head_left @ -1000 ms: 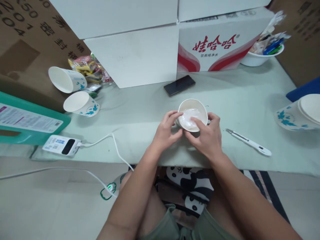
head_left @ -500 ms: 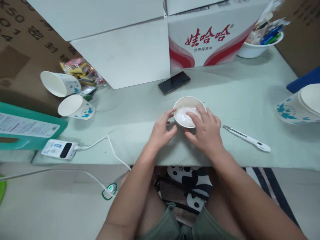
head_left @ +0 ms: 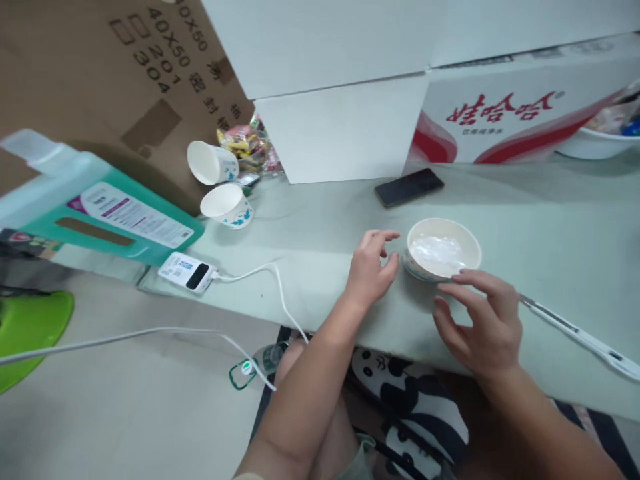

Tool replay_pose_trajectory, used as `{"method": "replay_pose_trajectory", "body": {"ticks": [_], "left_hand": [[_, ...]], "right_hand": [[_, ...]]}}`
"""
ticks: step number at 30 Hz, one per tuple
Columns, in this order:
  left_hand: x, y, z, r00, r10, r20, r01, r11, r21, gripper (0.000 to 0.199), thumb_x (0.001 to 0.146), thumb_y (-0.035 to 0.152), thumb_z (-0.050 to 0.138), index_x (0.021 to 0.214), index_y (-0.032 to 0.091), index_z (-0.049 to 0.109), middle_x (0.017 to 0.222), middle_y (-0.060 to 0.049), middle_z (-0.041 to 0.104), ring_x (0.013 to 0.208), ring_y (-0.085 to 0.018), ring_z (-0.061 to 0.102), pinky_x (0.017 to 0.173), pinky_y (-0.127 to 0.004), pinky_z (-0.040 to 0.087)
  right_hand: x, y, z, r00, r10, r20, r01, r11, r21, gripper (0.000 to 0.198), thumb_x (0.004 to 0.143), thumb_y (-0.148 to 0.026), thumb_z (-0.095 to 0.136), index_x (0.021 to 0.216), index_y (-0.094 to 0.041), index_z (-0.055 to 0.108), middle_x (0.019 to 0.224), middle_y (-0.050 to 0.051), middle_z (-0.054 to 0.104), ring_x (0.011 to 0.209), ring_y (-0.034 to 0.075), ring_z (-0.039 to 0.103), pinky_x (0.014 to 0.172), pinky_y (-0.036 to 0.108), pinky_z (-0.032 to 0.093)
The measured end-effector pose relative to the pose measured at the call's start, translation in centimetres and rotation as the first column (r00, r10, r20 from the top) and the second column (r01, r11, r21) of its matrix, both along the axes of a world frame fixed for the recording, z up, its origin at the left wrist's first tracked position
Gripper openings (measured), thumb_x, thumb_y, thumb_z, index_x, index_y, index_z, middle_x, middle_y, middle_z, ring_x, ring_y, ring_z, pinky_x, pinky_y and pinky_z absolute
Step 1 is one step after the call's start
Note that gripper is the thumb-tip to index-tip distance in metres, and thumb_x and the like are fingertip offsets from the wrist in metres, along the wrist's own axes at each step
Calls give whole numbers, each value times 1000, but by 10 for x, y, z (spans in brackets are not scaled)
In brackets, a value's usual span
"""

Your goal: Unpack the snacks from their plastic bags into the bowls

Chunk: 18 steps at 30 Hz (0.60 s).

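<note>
A white paper cup (head_left: 415, 268) stands upright on the pale green table, and a clear, shiny, plastic-like material (head_left: 437, 251) lies inside it. Just left of the cup is my left hand (head_left: 373, 268), fingers apart and curved toward its side, holding nothing. My right hand (head_left: 483, 320) hovers at the cup's near right side with fingers spread and nothing in the grasp; its fingertips are close to the rim, and I cannot tell whether they touch. Beyond my right hand lies a white utility knife (head_left: 583, 338).
A black phone (head_left: 409, 187) lies in front of a white carton (head_left: 345, 137). At left are two tipped paper cups (head_left: 226, 204), a candy bag (head_left: 245, 143), a green liquid jug (head_left: 135, 217) and a white device (head_left: 186, 272) with a cable (head_left: 280, 287). A white bowl (head_left: 600, 143) sits at far right.
My view has swung left. My right hand has come out of the cup and drawn back toward me. My left hand has moved slightly away from the cup's side.
</note>
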State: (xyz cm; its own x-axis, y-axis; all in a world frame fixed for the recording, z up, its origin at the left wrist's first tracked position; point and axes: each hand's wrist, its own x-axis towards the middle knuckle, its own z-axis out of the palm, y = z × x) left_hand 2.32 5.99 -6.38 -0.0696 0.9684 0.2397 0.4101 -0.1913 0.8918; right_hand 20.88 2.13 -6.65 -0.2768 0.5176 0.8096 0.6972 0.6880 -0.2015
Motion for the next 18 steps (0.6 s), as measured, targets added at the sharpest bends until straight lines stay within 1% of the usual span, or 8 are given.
{"method": "replay_pose_trajectory", "body": {"ticks": [2,5,8,10,12,15,17,18], "left_hand": [[-11,-1,5,993,88,82,-89,996,16,38,78,-1,50,106,19,65,107,-6,62,69,-10,53,72,-26,49],[-33,-5,14,949,212,234,-217,976,-5,42,75,-5,48,103,21,65,106,-5,62,68,-10,50,70,-24,48],[-59,-10,22,864,333,378,-328,941,-80,42,74,-5,48,102,21,65,103,-4,60,70,-10,49,70,-24,46],[-75,-13,26,779,416,470,-392,907,-153,41,74,-5,48,101,21,65,102,-4,60,72,-11,49,72,-25,46],[-89,-16,29,657,487,576,-439,868,-233,39,75,-3,48,101,21,65,102,-4,60,78,-12,52,76,-25,45],[-104,-17,32,393,527,753,-423,831,-361,31,77,3,49,98,21,63,100,-4,60,87,-13,55,79,-26,44],[-111,-17,33,216,525,823,-376,823,-426,23,81,10,49,98,21,61,95,-3,59,82,-12,55,74,-25,43],[-113,-16,34,146,532,834,-361,814,-456,20,83,14,49,99,21,60,93,-2,58,79,-12,54,72,-24,42]], "right_hand": [[-8,-6,-3,998,59,-5,-59,998,-14,27,80,-7,70,101,-21,62,101,8,65,94,27,68,82,41,53],[-28,-9,-6,986,164,7,-164,985,-57,26,80,-5,70,100,-20,62,100,8,64,92,25,67,80,40,54],[-61,-3,1,962,272,30,-267,957,-111,25,84,-7,67,103,-21,62,101,8,63,93,24,67,80,39,55],[-91,8,10,942,332,48,-322,936,-144,26,86,-8,64,106,-23,61,105,8,64,94,23,67,81,38,56],[-128,26,19,920,389,50,-375,910,-177,27,86,-9,62,108,-25,60,107,8,65,95,22,68,81,38,57],[-193,67,29,893,449,-13,-440,869,-227,28,85,-10,56,107,-26,60,106,8,67,100,24,68,85,41,57],[-238,102,31,891,453,-25,-439,849,-295,30,83,-11,53,108,-25,62,112,9,68,107,26,66,92,45,55],[-260,120,31,895,446,-7,-420,838,-347,33,81,-12,52,110,-25,62,116,10,68,110,27,66,96,47,54]]}}
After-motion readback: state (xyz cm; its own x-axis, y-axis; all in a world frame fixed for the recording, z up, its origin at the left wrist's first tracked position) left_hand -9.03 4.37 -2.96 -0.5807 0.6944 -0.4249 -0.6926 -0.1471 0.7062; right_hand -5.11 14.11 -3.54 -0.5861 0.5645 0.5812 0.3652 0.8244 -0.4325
